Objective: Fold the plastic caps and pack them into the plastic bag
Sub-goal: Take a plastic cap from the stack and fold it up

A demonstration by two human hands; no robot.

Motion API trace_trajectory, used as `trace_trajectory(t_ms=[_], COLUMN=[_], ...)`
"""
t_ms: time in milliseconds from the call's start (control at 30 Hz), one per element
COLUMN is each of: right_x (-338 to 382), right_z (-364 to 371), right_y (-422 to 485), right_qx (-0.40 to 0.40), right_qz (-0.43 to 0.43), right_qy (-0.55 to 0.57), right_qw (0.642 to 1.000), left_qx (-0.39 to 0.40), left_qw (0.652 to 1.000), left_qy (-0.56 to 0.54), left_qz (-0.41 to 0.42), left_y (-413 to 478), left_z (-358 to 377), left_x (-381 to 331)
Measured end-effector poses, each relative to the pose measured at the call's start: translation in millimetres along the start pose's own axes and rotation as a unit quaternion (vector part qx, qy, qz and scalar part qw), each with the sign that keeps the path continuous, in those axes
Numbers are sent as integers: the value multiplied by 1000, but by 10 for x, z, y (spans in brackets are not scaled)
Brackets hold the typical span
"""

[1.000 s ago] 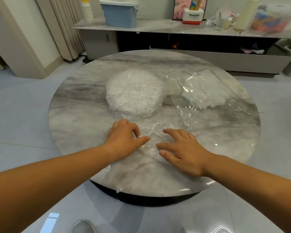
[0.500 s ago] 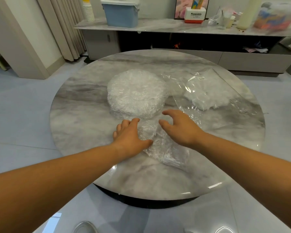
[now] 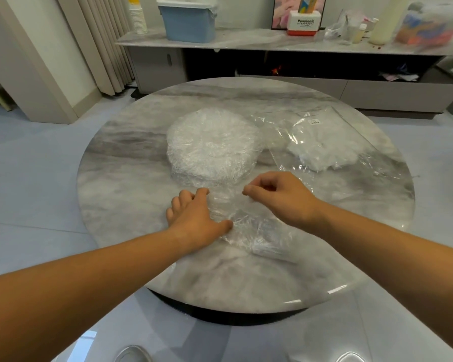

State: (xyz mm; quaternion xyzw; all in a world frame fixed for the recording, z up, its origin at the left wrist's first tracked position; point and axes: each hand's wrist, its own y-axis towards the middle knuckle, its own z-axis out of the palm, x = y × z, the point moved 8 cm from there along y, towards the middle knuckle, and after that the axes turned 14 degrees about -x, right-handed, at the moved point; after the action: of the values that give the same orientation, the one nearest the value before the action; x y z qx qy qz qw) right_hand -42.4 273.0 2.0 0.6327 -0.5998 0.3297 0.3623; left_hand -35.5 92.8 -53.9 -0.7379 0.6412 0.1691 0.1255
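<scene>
Head view: marble table; stack of plastic caps, centre; plastic bag, far right; half-folded cap, between your hands. Your left hand presses it, fingers straight; your right hand, nearer the bag, pinches its far edge.

The left hand presses flat on a clear cap on the round table. The right hand pinches its far edge.

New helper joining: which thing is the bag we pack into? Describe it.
On the round marble table, look at the far right, beside the round stack of caps. The plastic bag lies flat there, clear and glossy. Unlike the stack, it has a small white label and a white wad of caps inside.
</scene>
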Motion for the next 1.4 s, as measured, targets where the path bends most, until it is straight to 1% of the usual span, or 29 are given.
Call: trace_trajectory(t_ms=[100,167,233,333,400,500,533,600,767,967,1033,1067,1133,1167,1267,1400], right_x=[55,41,-5,-98,-133,-145,-143,-143,-199,-226,-144,-82,35,66,38,-135], right_z=[89,185,272,363,400,410,417,442,428,384,317,284,245,252,363,483], right_y=[-228,-390,-534,-685,-753,-812,-831,-873,-960,-991,-975,-964,-939,-929,-911,-909], right_qx=[37,77,113,154,160,157,159,162,153,147,104,78,46,45,86,143], right_qz=[-91,-148,-192,-230,-259,-285,-294,-310,-308,-281,-297,-307,-312,-307,-276,-239], right_qy=[-74,-123,-183,-255,-284,-314,-326,-347,-346,-341,-338,-338,-337,-335,-346,-342], right_qw=[992,978,958,927,909,892,884,870,873,885,887,886,887,890,892,898], left_qx=[2,18,65,176,209,170,156,139,141,155,156,160,180,194,229,242], left_qw=[1000,1000,997,982,974,979,983,989,988,987,987,984,966,955,925,893], left_qy=[-8,-13,-25,-42,-66,-113,-103,-43,41,10,-35,-78,-177,-214,-284,-347], left_qz=[-3,-1,14,57,63,10,1,11,42,39,24,2,-52,-73,-106,-154], left_y=[-10,-6,1,-28,-63,-34,-18,3,0,-25,-16,-17,-43,-62,-124,-215], left_z=[-16,-24,-36,-57,-91,-122,-118,-106,-107,-74,-78,-75,-55,-34,27,59], left_x=[20,35,41,70,68,31,24,27,60,92,92,98,107,108,97,98])
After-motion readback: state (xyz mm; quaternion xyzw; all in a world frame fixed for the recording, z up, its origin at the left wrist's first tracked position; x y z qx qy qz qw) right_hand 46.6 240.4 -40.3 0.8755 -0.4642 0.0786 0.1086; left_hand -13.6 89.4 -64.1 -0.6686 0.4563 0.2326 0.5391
